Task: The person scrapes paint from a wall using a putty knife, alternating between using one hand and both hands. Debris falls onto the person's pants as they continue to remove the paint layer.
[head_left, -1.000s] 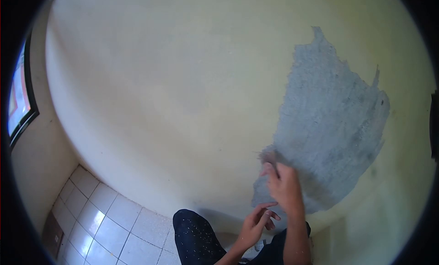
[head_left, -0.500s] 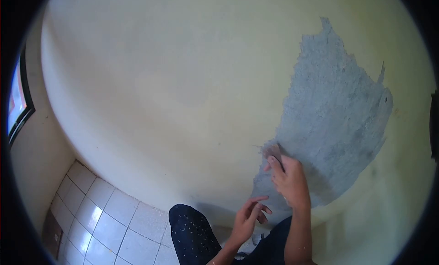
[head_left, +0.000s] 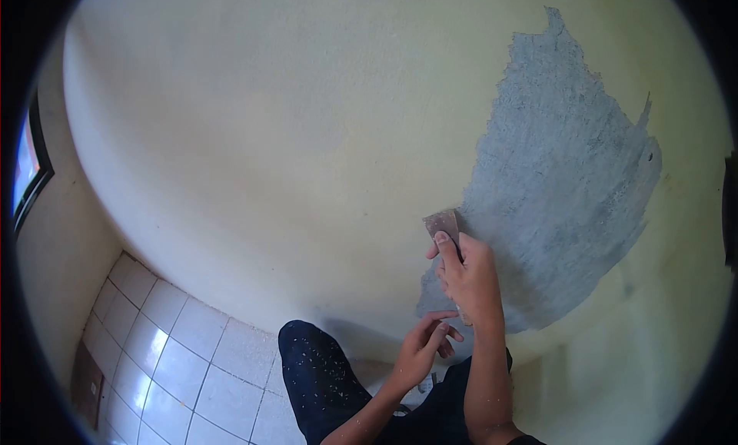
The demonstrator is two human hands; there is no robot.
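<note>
A scraper (head_left: 442, 221) with a flat, worn metal blade is gripped in my right hand (head_left: 470, 280), thumb laid along the blade. Its edge rests at the left border of a bare grey patch (head_left: 561, 161), where the cream paint of the wall (head_left: 292, 137) begins. Part of the scraper's handle shows below my palm. Lower down, my left hand (head_left: 423, 348) hovers in front of the wall near my right wrist, its fingers apart and loosely bent, holding nothing.
My knee (head_left: 319, 376), in dark trousers sprinkled with pale flakes, is close to the wall. White floor tiles (head_left: 177, 364) lie at the lower left. A dark-framed opening (head_left: 34, 172) is at the far left, and a dark object (head_left: 729, 212) sits at the right edge.
My right hand and the scraper have moved up and slightly left along the patch's edge, and more of the blade shows. My left hand has risen slightly. The view has shifted a little.
</note>
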